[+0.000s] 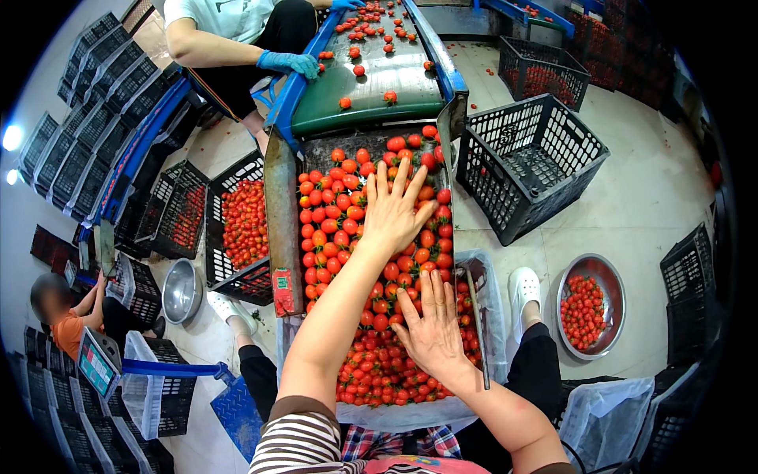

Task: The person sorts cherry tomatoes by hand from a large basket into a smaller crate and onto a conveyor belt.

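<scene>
Small red cherry tomatoes [324,229] fill a metal chute below the end of a green conveyor belt [367,113]. My left hand [395,207] lies flat on them with its fingers spread, pointing toward the belt. Closer to me, my right hand [433,328] rests palm down over the tomatoes near the chute's right side, fingers stretched out. Neither hand grips anything. Under the chute's near end, a crate lined with clear plastic [493,284] holds many more tomatoes. What lies beneath my palms is hidden.
A co-worker's blue-gloved hand [290,63] rests on the belt's left rail. Black crates [529,170] stand on both sides. A steel bowl of tomatoes [620,316] is at right, another bowl [181,291] at left. Another person [67,332] sits far left near a screen [96,365].
</scene>
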Demonstrator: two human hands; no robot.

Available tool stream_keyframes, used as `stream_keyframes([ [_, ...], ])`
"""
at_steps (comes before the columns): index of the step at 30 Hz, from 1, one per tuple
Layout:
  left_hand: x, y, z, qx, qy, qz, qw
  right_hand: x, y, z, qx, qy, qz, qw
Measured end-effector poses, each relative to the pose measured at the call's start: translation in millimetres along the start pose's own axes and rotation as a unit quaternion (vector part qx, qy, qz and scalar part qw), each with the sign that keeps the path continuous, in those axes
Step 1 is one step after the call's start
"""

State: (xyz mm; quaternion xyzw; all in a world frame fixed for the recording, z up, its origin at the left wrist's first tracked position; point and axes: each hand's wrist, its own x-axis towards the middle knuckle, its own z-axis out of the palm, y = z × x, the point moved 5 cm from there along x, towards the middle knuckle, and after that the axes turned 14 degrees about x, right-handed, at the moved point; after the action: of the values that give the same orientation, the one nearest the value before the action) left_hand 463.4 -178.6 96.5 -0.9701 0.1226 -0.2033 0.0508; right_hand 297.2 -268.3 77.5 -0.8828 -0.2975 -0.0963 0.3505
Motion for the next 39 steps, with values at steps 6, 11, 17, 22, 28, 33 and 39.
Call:
stream_keyframes([
  [6, -67, -12, -24, -0.035, -0.096, 0.057, 0.993, -5, -8, -1, -0.054, -0.011, -0.026, 0.998],
  [11, -31, -71, -43, -0.353, -0.071, -0.158, 0.920, -6, -9, -2, 0.022, -0.015, -0.035, 0.999],
  [17, -10, -144, 11, -0.028, 0.085, -0.254, 0.963, -2, -18, -6, -0.051, 0.018, -0.053, 0.997],
  [22, 12, -92, -13, -0.264, 0.229, -0.237, 0.906, -4, -16, -10, 0.023, 0.047, -0.061, 0.997],
  [28, 80, 3, 18, -0.054, 0.058, -0.022, 0.997, -2, -19, -7, 0.030, 0.051, -0.095, 0.994],
  [33, 45, 14, 1, -0.148, 0.071, 0.035, 0.986, 1, -16, -10, 0.037, 0.061, -0.082, 0.994],
  [39, -38, 10, -24, -0.144, 0.055, 0.054, 0.987, -4, -9, -1, -0.038, 0.003, -0.012, 0.999],
])
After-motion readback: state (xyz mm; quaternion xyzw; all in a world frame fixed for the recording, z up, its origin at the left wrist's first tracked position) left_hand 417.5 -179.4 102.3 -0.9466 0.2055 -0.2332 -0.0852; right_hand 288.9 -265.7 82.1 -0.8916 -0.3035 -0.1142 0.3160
